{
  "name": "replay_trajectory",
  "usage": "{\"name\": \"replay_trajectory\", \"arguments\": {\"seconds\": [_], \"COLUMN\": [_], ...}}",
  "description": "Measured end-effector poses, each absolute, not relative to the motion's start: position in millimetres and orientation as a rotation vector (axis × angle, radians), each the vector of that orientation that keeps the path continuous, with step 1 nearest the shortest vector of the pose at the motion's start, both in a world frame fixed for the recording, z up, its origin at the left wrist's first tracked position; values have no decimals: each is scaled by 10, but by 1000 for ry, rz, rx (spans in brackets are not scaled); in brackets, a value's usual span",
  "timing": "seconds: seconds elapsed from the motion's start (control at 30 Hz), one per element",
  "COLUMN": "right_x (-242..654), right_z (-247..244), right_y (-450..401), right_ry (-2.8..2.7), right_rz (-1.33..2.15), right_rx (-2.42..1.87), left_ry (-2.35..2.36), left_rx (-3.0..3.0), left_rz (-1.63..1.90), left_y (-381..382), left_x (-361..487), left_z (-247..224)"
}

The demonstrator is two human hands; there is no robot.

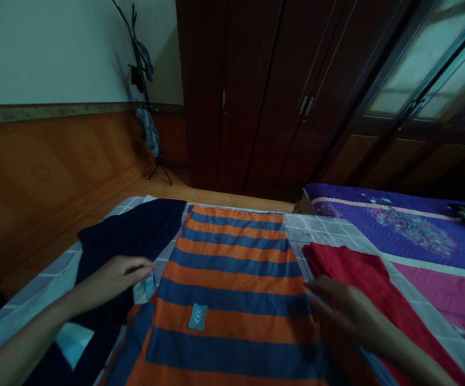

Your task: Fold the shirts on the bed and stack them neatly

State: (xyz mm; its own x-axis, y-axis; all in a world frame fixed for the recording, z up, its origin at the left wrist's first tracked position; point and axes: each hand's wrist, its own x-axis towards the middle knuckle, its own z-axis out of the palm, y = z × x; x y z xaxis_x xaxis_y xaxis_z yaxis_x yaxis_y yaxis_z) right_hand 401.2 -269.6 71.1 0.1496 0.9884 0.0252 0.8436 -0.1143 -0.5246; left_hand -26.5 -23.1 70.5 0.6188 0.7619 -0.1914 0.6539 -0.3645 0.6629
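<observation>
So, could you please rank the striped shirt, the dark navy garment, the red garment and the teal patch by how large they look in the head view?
1. striped shirt
2. dark navy garment and red garment: look alike, and both are partly hidden, so unranked
3. teal patch

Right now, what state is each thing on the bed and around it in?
Striped shirt: spread flat, logo patch up.
Left hand: open, flat at the shirt's left edge.
Right hand: open, resting at the shirt's right edge.
Dark garment: lying loosely, partly under the left hand.
Red garment: lying crumpled beside the shirt.
Wardrobe doors: closed.
</observation>
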Motion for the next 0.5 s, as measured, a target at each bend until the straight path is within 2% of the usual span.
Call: {"name": "replay_trajectory", "arguments": {"seconds": [0.1,0.17,0.33,0.5], "right_x": [4442,4680,4952,5021], "right_z": [687,586,259,106], "right_y": [-1946,-1581,-1175,-933], "right_ry": [-1411,-1284,-1162,-1018], "right_rz": [511,513,615,685], "right_rx": [-2114,-2182,-2209,-2227], "left_ry": [1167,1254,1487,1612], "left_rx": [2166,2154,2099,2102], "left_rz": [492,568,577,532], "left_y": [435,771,1175,1245], "left_x": [394,755,1116,1141], "left_z": [579,409,46,-74]}}
